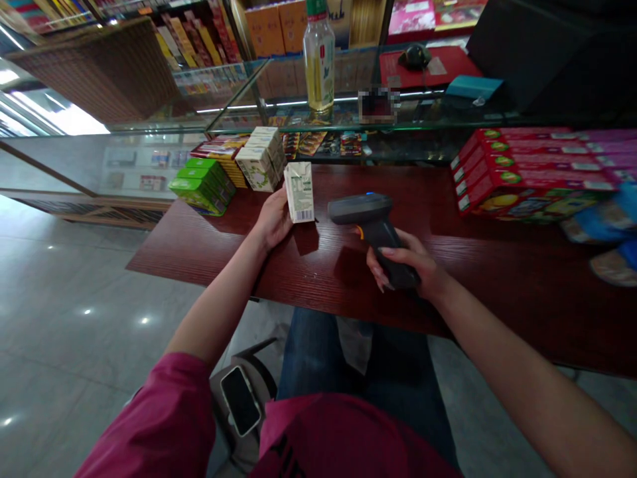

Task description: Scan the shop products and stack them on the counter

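My left hand (275,219) is closed around a small white drink carton (300,192), tilted so a printed side and its barcode show. In my right hand (405,260) is a dark grey barcode scanner (365,211), gripped by its handle. A blue light shows on top of the scanner, and its head points left at the carton with a gap between them. Behind my left hand stand more white cartons (259,159) in a block. Green boxes (203,186) lie to the left of these.
Red boxes (527,172) are stacked at the right of the brown wooden counter (298,265), beside blue-wrapped packs (607,219). On the glass case (239,99) stand a bottle of yellow liquid (319,66) and a mouse (415,57). A phone (241,400) lies on the chair by my left side.
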The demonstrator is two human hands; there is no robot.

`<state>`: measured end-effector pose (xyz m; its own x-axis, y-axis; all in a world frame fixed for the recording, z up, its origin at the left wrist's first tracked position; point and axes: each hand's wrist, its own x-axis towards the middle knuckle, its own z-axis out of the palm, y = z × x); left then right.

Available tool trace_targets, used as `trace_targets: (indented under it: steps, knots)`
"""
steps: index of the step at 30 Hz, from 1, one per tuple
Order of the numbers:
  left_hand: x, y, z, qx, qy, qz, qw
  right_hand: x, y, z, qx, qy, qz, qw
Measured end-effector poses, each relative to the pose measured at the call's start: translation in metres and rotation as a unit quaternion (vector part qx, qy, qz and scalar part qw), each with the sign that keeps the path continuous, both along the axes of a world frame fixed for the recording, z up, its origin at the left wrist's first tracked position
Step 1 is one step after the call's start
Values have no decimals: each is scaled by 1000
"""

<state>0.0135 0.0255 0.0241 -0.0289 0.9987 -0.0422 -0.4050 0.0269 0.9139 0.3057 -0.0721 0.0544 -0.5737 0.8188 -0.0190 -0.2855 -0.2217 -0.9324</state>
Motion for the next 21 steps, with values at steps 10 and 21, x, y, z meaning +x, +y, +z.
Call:
trace_targets:
  steps: [10,21]
  knots:
    - [-4,6,-8,-3,-16,10,1000,-7,-2,-6,22,-42,-12,999]
    - [-1,-2,-3,37,3,9,999,-6,0,-8,33,-37,-53,997]
